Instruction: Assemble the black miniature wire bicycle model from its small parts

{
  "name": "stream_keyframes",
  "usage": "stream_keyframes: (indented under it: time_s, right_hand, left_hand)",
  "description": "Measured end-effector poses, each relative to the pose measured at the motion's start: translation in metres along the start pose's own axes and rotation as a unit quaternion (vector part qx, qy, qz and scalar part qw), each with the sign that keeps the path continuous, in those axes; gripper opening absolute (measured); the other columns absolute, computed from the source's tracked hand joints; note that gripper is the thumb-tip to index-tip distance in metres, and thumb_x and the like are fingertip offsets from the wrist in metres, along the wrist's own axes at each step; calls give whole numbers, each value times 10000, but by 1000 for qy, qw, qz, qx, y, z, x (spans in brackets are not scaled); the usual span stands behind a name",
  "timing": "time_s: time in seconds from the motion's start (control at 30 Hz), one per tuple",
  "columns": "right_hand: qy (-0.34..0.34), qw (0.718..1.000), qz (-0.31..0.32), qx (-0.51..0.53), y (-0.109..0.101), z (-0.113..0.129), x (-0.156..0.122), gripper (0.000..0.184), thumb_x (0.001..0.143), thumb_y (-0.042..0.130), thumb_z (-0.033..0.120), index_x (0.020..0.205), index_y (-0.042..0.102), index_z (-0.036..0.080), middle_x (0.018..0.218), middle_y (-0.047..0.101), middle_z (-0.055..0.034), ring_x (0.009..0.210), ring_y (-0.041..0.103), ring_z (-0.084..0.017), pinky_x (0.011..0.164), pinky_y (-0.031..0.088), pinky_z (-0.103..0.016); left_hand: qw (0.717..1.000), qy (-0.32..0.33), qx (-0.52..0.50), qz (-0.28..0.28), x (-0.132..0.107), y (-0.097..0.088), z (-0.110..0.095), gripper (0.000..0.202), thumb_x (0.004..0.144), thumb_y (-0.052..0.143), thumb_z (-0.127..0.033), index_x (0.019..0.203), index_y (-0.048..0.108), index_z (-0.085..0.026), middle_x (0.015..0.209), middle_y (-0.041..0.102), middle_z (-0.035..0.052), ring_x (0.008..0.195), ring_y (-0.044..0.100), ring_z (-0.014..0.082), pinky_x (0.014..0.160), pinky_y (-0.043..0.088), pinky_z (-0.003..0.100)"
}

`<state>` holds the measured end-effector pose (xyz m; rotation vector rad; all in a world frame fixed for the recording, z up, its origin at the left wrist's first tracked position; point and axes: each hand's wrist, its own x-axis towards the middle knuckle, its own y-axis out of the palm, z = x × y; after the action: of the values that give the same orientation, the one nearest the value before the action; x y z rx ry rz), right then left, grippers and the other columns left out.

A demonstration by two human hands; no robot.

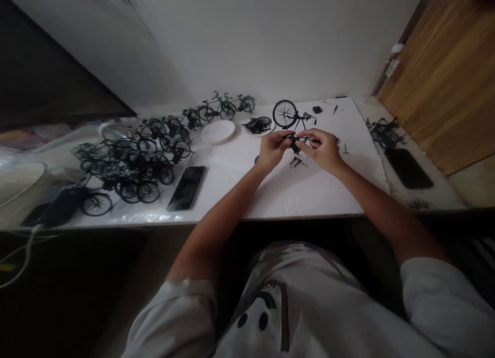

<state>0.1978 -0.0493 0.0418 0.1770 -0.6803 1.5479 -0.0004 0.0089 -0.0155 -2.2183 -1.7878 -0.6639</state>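
White table [309, 193], empty plate [218, 131], perhaps parts in another plate [258, 125].

Small black model-bicycle part [294, 140], pinched between both hands above white table.

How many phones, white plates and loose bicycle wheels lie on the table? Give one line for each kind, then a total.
Phones: 2, one left of the hands, one at the right edge.
White plates: 2, one empty, one holding dark parts.
Loose wheels standing upright: 1.
Total: 5.
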Motion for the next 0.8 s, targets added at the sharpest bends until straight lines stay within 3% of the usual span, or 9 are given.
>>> stream_keyframes:
  time_s: [0.37, 0.6, 0.8]
  right_hand:
    - [18, 1000, 1, 17, 1, 7, 0, 244, 858, 883, 376, 1010, 834, 193, 678, 453, 52, 676, 406, -132, 650, 388, -288]
    - [17, 1000, -4, 20, 2, 3, 1, 364, 839, 899, 507, 1021, 854, 195, 650, 477, 47, 643, 378, -129, 606, 361, -287]
    - [24, 1000, -1, 12, 2, 1, 1, 406, 836, 896, 529, 1041, 863, 180, 634, 495, 48, 614, 360, -119, 591, 336, -295]
  left_hand:
    - [1000, -11, 2, 5, -1, -2, 2, 635, 768, 950, -711, 1077, 817, -173, 1068, 842, 131, 950, 821, 225, 925, 718, 408]
    - [1000, -20, 1, 4, -1, -1, 0, 595, 785, 951, -685, 1061, 806, -178, 1060, 840, 130, 935, 817, 228, 922, 719, 433]
    - [1000, -23, 4, 7, -1, -3, 1, 559, 824, 943, -637, 1080, 798, -161, 1063, 835, 135, 957, 819, 228, 923, 714, 415]
